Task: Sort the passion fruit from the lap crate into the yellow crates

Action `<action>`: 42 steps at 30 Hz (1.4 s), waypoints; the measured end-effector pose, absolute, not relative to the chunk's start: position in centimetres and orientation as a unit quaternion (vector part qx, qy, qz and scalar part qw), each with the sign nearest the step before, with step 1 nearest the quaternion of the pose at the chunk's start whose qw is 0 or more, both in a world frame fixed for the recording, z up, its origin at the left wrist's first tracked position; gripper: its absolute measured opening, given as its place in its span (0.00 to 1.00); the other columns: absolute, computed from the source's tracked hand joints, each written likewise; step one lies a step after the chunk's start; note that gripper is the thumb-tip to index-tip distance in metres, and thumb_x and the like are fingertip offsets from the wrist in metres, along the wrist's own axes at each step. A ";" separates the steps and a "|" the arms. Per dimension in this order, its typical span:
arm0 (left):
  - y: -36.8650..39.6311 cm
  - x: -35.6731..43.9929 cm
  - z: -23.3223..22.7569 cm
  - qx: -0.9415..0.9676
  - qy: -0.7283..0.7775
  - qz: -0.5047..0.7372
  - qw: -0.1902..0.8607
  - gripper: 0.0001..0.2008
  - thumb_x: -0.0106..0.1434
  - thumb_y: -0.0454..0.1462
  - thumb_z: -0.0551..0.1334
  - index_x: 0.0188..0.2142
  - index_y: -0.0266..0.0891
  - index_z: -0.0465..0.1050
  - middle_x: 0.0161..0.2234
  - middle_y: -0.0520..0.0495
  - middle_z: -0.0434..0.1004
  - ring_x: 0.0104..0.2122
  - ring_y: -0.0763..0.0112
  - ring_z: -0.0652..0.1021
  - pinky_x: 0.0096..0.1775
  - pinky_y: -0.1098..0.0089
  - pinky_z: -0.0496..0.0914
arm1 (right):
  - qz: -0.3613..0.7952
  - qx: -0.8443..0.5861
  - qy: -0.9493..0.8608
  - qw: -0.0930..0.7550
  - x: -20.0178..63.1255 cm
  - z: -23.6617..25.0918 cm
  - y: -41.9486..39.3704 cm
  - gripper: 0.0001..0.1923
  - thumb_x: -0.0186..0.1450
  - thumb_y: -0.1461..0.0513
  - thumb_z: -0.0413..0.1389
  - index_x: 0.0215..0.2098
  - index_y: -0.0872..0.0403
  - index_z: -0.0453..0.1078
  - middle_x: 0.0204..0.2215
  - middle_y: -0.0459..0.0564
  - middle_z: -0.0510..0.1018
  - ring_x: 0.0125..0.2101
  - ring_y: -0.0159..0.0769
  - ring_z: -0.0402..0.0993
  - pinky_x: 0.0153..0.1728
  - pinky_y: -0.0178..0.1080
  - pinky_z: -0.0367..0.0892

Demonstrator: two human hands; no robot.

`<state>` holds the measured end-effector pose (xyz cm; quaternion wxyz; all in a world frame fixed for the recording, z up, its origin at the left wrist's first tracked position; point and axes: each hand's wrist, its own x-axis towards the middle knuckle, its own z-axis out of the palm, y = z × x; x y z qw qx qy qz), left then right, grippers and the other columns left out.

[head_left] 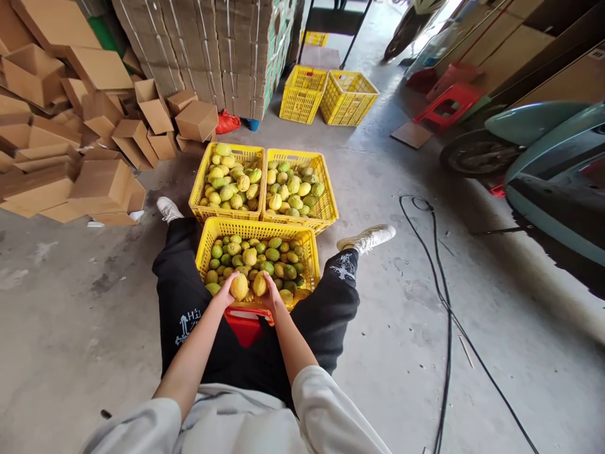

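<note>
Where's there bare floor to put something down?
There's mostly bare floor between the right shoe and the black cable. Another patch lies in front of the cardboard boxes, beside the left trouser leg. It's crowded around the three fruit-filled crates, set close together, and among the boxes.

left grip (227,291) on yellow fruit (239,287)
</note>
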<state>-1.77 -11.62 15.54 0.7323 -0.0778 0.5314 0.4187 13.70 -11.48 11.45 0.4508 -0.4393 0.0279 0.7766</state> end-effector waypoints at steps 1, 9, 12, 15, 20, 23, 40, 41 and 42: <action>-11.6 -1.8 15.5 -0.086 0.538 0.423 0.724 0.08 0.65 0.40 0.64 0.36 0.37 0.72 0.26 0.47 0.77 0.26 0.66 0.81 0.31 0.69 0.78 | 0.778 -0.446 0.035 0.441 13.7 11.5 -11.5 0.08 0.63 0.57 0.61 0.38 0.50 0.71 0.29 0.45 0.80 0.28 0.37 0.78 0.31 0.38 0.75; -11.3 -1.9 15.4 -0.159 0.563 0.435 0.685 0.15 0.71 0.48 0.57 0.42 0.38 0.72 0.27 0.46 0.77 0.33 0.62 0.82 0.37 0.65 0.79 | 0.786 -0.444 0.055 0.426 13.6 12.9 -11.4 0.15 0.68 0.54 0.47 0.37 0.52 0.72 0.28 0.49 0.81 0.28 0.38 0.77 0.26 0.37 0.72; -11.3 -1.9 15.4 -0.147 0.562 0.428 0.692 0.18 0.71 0.50 0.57 0.40 0.37 0.73 0.27 0.45 0.77 0.31 0.63 0.82 0.35 0.65 0.79 | 0.783 -0.450 0.052 0.426 13.7 13.0 -11.4 0.12 0.67 0.55 0.50 0.38 0.52 0.72 0.28 0.48 0.81 0.27 0.37 0.77 0.26 0.35 0.72; -11.4 -1.9 15.2 -0.120 0.554 0.426 0.705 0.16 0.68 0.48 0.62 0.38 0.37 0.73 0.28 0.45 0.77 0.29 0.65 0.81 0.34 0.66 0.79 | 0.779 -0.460 0.049 0.424 13.6 12.9 -11.3 0.09 0.65 0.55 0.57 0.38 0.52 0.72 0.27 0.46 0.80 0.27 0.36 0.77 0.27 0.35 0.73; -11.6 -2.0 15.1 -0.098 0.543 0.423 0.719 0.12 0.62 0.41 0.70 0.41 0.39 0.73 0.31 0.47 0.78 0.28 0.69 0.80 0.36 0.65 0.79 | 0.773 -0.474 0.049 0.419 13.3 12.9 -11.4 0.10 0.62 0.57 0.63 0.39 0.51 0.71 0.29 0.45 0.80 0.28 0.35 0.77 0.27 0.34 0.73; -11.6 -2.0 15.1 -0.089 0.541 0.414 0.727 0.10 0.63 0.39 0.68 0.40 0.38 0.73 0.31 0.47 0.78 0.29 0.68 0.80 0.37 0.65 0.79 | 0.764 -0.485 0.061 0.421 13.2 13.2 -11.4 0.08 0.63 0.58 0.62 0.39 0.51 0.71 0.30 0.45 0.80 0.29 0.33 0.77 0.27 0.33 0.73; -11.3 -1.8 14.9 -0.115 0.546 0.426 0.712 0.12 0.66 0.45 0.65 0.37 0.38 0.72 0.28 0.47 0.78 0.30 0.66 0.82 0.31 0.72 0.77 | 0.784 -0.488 0.031 0.383 13.2 12.4 -11.3 0.15 0.67 0.51 0.58 0.39 0.55 0.72 0.28 0.50 0.79 0.26 0.36 0.77 0.26 0.36 0.75; -11.4 -1.7 15.0 -0.106 0.543 0.425 0.717 0.11 0.65 0.43 0.67 0.38 0.37 0.72 0.29 0.47 0.78 0.30 0.66 0.82 0.31 0.72 0.77 | 0.786 -0.484 0.032 0.383 13.2 12.4 -11.3 0.15 0.66 0.51 0.59 0.39 0.55 0.72 0.28 0.50 0.79 0.27 0.36 0.77 0.27 0.36 0.75; -11.4 -1.6 15.2 -0.097 0.542 0.425 0.718 0.10 0.63 0.41 0.68 0.38 0.37 0.72 0.29 0.47 0.78 0.30 0.66 0.82 0.31 0.72 0.77 | 0.788 -0.480 0.036 0.384 13.3 12.4 -11.3 0.15 0.66 0.51 0.59 0.39 0.55 0.72 0.29 0.50 0.79 0.28 0.35 0.78 0.27 0.36 0.75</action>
